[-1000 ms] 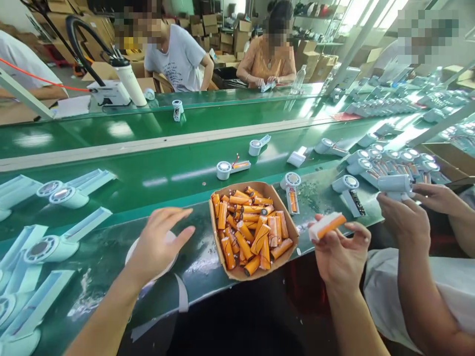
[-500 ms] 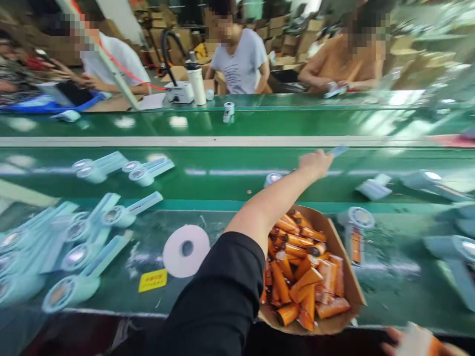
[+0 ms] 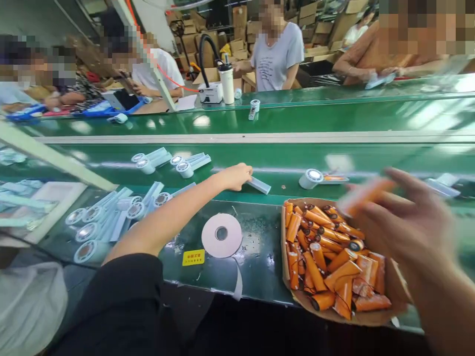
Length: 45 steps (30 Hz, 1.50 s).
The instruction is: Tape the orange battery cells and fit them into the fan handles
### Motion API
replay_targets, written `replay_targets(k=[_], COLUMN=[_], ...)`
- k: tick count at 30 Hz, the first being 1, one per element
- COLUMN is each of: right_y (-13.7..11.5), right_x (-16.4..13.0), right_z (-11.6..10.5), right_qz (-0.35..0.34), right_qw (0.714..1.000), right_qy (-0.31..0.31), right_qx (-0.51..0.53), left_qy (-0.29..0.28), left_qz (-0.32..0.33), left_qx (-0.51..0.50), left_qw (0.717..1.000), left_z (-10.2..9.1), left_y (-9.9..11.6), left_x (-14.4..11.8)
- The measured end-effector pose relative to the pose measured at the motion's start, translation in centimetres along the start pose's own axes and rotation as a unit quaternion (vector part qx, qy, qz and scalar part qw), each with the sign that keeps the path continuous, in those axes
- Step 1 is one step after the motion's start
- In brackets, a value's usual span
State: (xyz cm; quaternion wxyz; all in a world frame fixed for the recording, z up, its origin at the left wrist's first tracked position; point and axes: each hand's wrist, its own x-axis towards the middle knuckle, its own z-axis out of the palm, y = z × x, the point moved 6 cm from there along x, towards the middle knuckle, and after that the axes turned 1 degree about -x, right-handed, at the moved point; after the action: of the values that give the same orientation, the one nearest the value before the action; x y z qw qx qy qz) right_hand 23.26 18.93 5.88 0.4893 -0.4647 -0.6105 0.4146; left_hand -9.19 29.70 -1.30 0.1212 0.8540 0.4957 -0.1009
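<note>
My left hand [image 3: 234, 176] reaches across the green belt, fingers closed on one end of a white handle shell [image 3: 260, 185] that rests on the belt. My right hand [image 3: 406, 230] is raised at the right, blurred, with an orange battery in a white holder [image 3: 365, 195] between its fingers. Below it sits a cardboard tray [image 3: 285, 277] piled with orange batteries [image 3: 326, 252]. A white tape roll [image 3: 221, 235] lies flat between my two arms.
A fan head with a battery [image 3: 315, 178] lies on the belt beyond the tray. Several white fan shells [image 3: 111, 215] crowd the left, and more [image 3: 185, 165] sit farther back. A yellow label [image 3: 193, 257] is stuck near the front edge. Other people work across the belt.
My left hand has come back from the far belt toward the tray's left, holding the white shell. My right hand has risen into view with the battery piece. The view has swung left.
</note>
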Motion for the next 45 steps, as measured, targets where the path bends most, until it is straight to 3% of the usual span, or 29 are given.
replay_targets(k=[1,5,9,13,19,25,28,31,34,37,41,43,45], right_y=[0.3,2.3,3.6,4.6,5.3,5.4,4.9,4.6,4.7,5.1,5.4,5.4,5.0], right_x=[2.1,8.8,10.2,9.7,9.7,9.5,9.4,9.2,9.3,9.6,10.5,11.2,11.7], right_z=[1.9,10.8,16.0,17.5,17.9,20.0,20.8,21.2,21.3,21.1,19.9,19.3,18.9], right_qz=[0.000,-0.017,-0.057,-0.079,-0.056,-0.045,-0.047,-0.070,-0.100,-0.115,-0.100,-0.085,-0.073], right_qw=[1.000,0.969,0.907,0.826,0.739,0.691,0.684,0.682,0.688,0.698,0.714,0.721,0.727], right_qy=[-0.004,-0.158,-0.242,-0.271,-0.309,-0.371,-0.373,-0.368,-0.362,-0.361,-0.341,-0.326,-0.314], right_qx=[-0.022,-0.187,-0.341,-0.488,-0.596,-0.618,-0.626,-0.629,-0.622,-0.608,-0.603,-0.605,-0.606], left_qy=[0.006,0.029,0.052,0.070,0.088,0.091,0.099,0.136,0.190,0.204,0.168,0.128,0.124], left_qz=[0.008,0.037,0.016,-0.031,-0.057,-0.053,-0.059,-0.072,-0.079,-0.083,-0.125,-0.158,-0.172], left_qx=[-0.008,-0.047,-0.075,-0.088,-0.124,-0.151,-0.146,-0.140,-0.140,-0.152,-0.188,-0.214,-0.207], left_qw=[1.000,0.998,0.996,0.993,0.987,0.983,0.982,0.978,0.969,0.964,0.960,0.955,0.955], left_z=[0.4,0.0,-0.6,-0.3,0.0,-0.1,-1.0,-2.0,-1.4,2.4,9.7,12.5,13.3], left_y=[-0.2,-0.5,-1.3,-1.5,-0.8,0.4,1.5,2.7,4.1,5.8,6.9,6.8,6.8], left_x=[0.3,1.5,1.9,2.3,2.8,3.1,2.3,-0.1,-5.1,-12.4,-21.2,-23.2,-23.5])
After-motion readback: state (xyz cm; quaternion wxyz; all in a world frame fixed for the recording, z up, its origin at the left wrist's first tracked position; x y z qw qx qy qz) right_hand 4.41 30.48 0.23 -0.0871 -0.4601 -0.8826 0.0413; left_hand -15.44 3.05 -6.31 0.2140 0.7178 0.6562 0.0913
